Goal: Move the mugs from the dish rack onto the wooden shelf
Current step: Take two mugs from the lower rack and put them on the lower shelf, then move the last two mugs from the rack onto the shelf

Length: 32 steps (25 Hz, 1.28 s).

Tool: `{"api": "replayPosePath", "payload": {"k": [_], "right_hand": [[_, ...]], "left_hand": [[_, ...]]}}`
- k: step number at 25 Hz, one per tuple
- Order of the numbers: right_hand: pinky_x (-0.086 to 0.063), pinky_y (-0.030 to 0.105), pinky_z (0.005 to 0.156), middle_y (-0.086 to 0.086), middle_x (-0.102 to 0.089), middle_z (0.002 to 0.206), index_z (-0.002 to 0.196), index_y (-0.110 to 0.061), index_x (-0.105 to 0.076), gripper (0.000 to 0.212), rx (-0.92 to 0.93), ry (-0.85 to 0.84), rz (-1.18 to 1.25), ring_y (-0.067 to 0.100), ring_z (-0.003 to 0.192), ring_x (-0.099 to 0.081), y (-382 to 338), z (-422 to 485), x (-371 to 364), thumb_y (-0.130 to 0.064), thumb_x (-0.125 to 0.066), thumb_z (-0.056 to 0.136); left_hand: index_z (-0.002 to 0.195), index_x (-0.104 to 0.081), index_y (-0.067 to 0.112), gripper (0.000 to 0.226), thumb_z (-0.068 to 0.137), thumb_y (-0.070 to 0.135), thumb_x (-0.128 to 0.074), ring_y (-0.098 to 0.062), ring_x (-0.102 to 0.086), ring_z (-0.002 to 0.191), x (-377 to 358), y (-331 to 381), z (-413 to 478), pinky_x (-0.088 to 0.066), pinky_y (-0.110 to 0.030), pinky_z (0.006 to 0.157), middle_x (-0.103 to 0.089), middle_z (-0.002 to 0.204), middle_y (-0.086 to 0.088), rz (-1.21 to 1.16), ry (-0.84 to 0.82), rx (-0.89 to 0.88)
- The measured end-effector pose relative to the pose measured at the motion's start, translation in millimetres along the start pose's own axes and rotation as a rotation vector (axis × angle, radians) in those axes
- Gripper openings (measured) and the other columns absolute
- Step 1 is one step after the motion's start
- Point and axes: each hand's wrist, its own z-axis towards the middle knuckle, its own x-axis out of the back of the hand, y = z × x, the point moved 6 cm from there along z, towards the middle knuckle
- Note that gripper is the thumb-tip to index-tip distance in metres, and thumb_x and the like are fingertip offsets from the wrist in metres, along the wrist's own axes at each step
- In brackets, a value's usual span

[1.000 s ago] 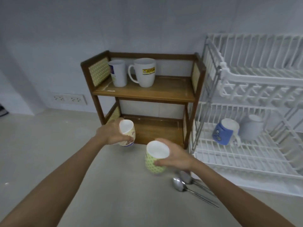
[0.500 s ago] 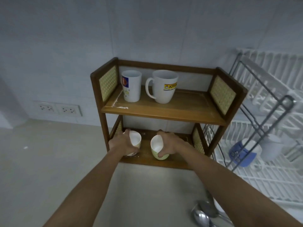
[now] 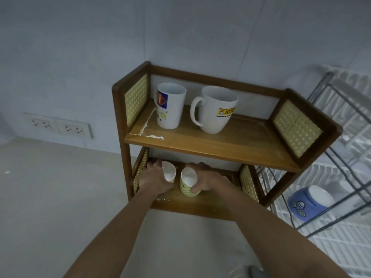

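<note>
Both my hands reach into the lower level of the wooden shelf. My left hand is wrapped around a small white mug at the lower board's left. My right hand grips a green-dotted mug just to its right, resting on the lower board. On the top board stand a tall white mug with a blue and red print and a large white mug with a yellow logo. A blue mug lies in the white dish rack at right.
The shelf stands against a pale wall on a light counter. Wall sockets sit low to the left. The rack's metal frame rises beside the shelf's right end. White smears mark both boards' left front.
Both hands have carried their mugs from above the counter into the shelf's lower level and pushed them a little further in. The view has moved closer and leftward.
</note>
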Motion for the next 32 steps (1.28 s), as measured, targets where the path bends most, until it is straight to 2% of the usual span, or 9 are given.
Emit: {"api": "replayPosePath", "payload": {"k": [8,13,15,17,19,22,26,28,32], "right_hand": [[-0.025,0.050,0.117,-0.002,0.007,0.163,0.151,-0.039,0.001,0.100,-0.081,0.042,0.090,0.029,0.148,-0.005,1.5,-37.1,-11.9,-0.037,-0.069,0.080],[-0.023,0.034,0.118,0.006,-0.025,0.158,0.147,-0.016,-0.035,0.065,0.024,0.499,0.365,0.023,0.144,-0.025,2.8,-126.9,-5.3,-0.016,-0.061,0.088],[-0.035,0.028,0.110,0.010,-0.047,0.144,0.137,-0.010,-0.049,0.055,0.086,0.672,0.427,0.023,0.132,-0.046,16.4,-179.8,-10.4,-0.008,-0.062,0.084],[-0.053,0.028,0.087,0.009,-0.068,0.113,0.119,-0.008,-0.064,0.039,0.105,0.856,0.457,0.020,0.101,-0.066,36.7,-232.7,-16.2,-0.007,-0.063,0.079],[-0.053,0.023,0.062,0.002,-0.073,0.078,0.096,-0.012,-0.072,0.023,0.099,1.008,0.435,0.012,0.067,-0.066,63.5,-282.3,-21.2,-0.016,-0.060,0.077],[-0.050,0.023,0.048,-0.002,-0.067,0.054,0.079,-0.013,-0.073,0.023,0.048,1.112,0.359,0.012,0.045,-0.059,117.9,-327.2,-23.2,-0.025,-0.053,0.078],[-0.055,0.040,0.059,0.006,-0.073,0.065,0.086,-0.014,-0.072,0.012,-0.230,1.062,0.413,0.029,0.060,-0.067,228.0,-337.3,-9.9,-0.011,-0.063,0.080],[-0.055,0.041,0.069,0.011,-0.074,0.086,0.097,-0.014,-0.070,0.016,-0.314,0.955,0.331,0.034,0.082,-0.067,290.5,-327.5,7.0,-0.012,-0.063,0.083],[-0.034,0.045,0.107,0.010,-0.038,0.149,0.140,-0.017,-0.041,0.057,-0.400,0.421,-0.287,0.030,0.137,-0.033,347.3,-276.8,23.2,-0.028,-0.060,0.087]], "left_hand": [[0.151,-0.004,0.020,0.105,0.075,0.054,-0.068,-0.034,-0.037,0.133,17.4,4.9,-18.5,-0.042,-0.044,0.101,-0.033,0.147,-0.016,0.062,0.088,-0.053],[0.135,-0.046,0.011,0.053,0.087,0.026,-0.062,-0.032,-0.048,0.121,35.6,39.7,-92.8,-0.045,-0.043,0.098,-0.053,0.131,-0.015,-0.105,0.374,-0.346],[0.128,-0.054,0.010,0.045,0.084,0.013,-0.063,-0.033,-0.056,0.111,30.0,65.1,-136.2,-0.049,-0.043,0.089,-0.061,0.120,-0.014,-0.236,0.419,-0.480],[0.117,-0.061,0.010,0.037,0.081,0.006,-0.065,-0.031,-0.061,0.100,21.5,94.6,-177.7,-0.053,-0.041,0.081,-0.066,0.109,-0.011,-0.297,0.455,-0.629],[0.107,-0.066,0.010,0.029,0.079,0.002,-0.066,-0.028,-0.064,0.092,11.8,129.4,-215.7,-0.055,-0.038,0.076,-0.068,0.101,-0.008,-0.312,0.465,-0.823],[0.098,-0.070,0.006,0.021,0.080,-0.004,-0.064,-0.023,-0.064,0.088,1.5,185.1,-260.2,-0.053,-0.035,0.074,-0.070,0.096,-0.007,-0.372,0.406,-1.108],[0.099,-0.069,0.007,0.023,0.081,-0.004,-0.060,-0.022,-0.064,0.087,-17.6,265.9,-305.0,-0.052,-0.031,0.075,-0.070,0.096,-0.006,-0.352,0.350,-1.390],[0.105,-0.068,0.011,0.030,0.077,0.001,-0.063,-0.024,-0.065,0.091,-37.4,315.3,-309.3,-0.052,-0.034,0.075,-0.071,0.100,-0.005,-0.193,0.376,-1.360],[0.102,-0.068,0.010,0.029,0.074,0.002,-0.067,-0.028,-0.065,0.097,-58.8,373.6,-257.1,-0.052,-0.037,0.085,-0.070,0.102,-0.009,0.400,0.473,-1.191]]}}
